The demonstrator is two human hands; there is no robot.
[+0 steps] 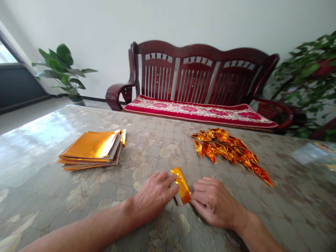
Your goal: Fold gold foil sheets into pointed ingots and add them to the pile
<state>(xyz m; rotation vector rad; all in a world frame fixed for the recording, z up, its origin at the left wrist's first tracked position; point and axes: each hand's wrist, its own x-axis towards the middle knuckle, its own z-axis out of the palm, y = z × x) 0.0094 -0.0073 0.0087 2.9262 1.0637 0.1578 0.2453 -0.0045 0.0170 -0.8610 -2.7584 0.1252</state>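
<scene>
So we've got the gold foil paper [183, 183] flat on the surface [147, 140], looks like mid-fold. Clock centred on it: our left hand [154, 194], at 9, has fingers over it, can't tell if pinching or just pressing; our right hand [214, 201], around 4, seems pinched on the near right corner. We reckon the next move calls for steady holding while creasing that corner. Folded gold pieces [232, 154] lie at 2, sheet stack [89, 145] at 10.

No text, label, brand, number or sign can be read anywhere in the head view.
</scene>
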